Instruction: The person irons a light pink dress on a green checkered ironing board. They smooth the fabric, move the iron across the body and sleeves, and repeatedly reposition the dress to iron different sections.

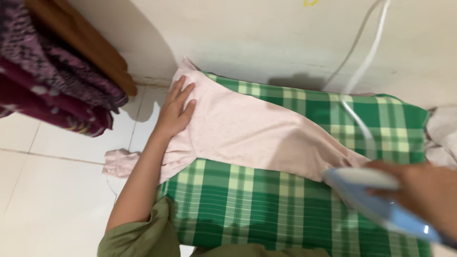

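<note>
A pale pink garment (247,131) lies spread across a green plaid cloth (247,209) on the floor. My left hand (175,110) rests flat on the garment's left end, fingers apart, pressing it down. My right hand (423,192) grips the handle of a light blue and white iron (376,200) at the right, over the garment's right edge and the plaid cloth. The iron is blurred. Its white cord (366,62) runs up along the wall.
A dark maroon patterned fabric pile (52,71) hangs over a brown wooden piece (85,43) at the upper left. White floor tiles (52,190) lie to the left. A pale wall (266,38) runs behind. More light cloth (442,135) sits at the right edge.
</note>
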